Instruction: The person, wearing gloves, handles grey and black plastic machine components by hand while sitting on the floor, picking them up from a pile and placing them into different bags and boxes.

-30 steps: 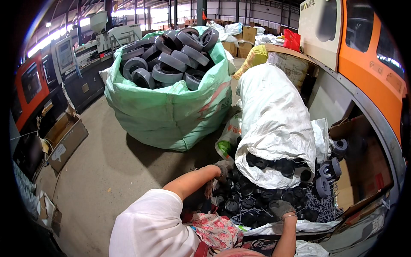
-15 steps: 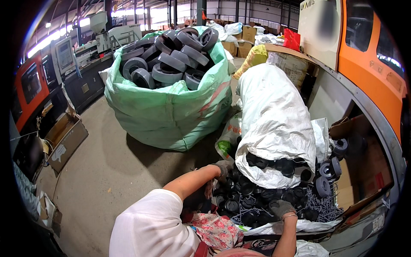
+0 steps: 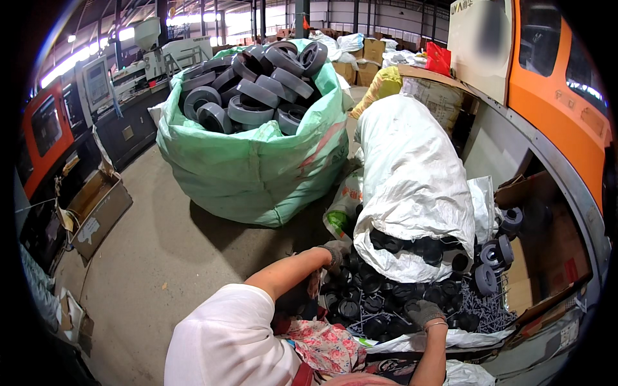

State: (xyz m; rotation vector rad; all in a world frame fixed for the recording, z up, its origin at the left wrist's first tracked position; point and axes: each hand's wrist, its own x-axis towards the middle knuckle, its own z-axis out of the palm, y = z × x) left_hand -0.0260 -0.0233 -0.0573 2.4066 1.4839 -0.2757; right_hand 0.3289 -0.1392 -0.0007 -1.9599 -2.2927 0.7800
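My left hand (image 3: 335, 255), in a dark grey knit glove, is at the left edge of a heap of black round plastic parts (image 3: 349, 309). Its fingers are mostly hidden against the dark pile. On the near side of the heap, my right hand (image 3: 426, 313), gloved the same way, rests with its fingers curled down among the parts. Whatever lies under those fingers is hidden. Thin grey plastic sticks (image 3: 486, 310) lie mixed with the heap. Over it a white woven sack (image 3: 415, 174) lies on its side, its mouth toward me, with more black parts inside.
A large green woven sack (image 3: 251, 170) full of grey plastic rings (image 3: 257, 90) stands ahead to the left. Several grey rings (image 3: 496, 254) lie right of the heap, beside a cardboard box (image 3: 547, 238). An orange machine (image 3: 560, 96) borders the right; a carton (image 3: 100, 209) sits at left.
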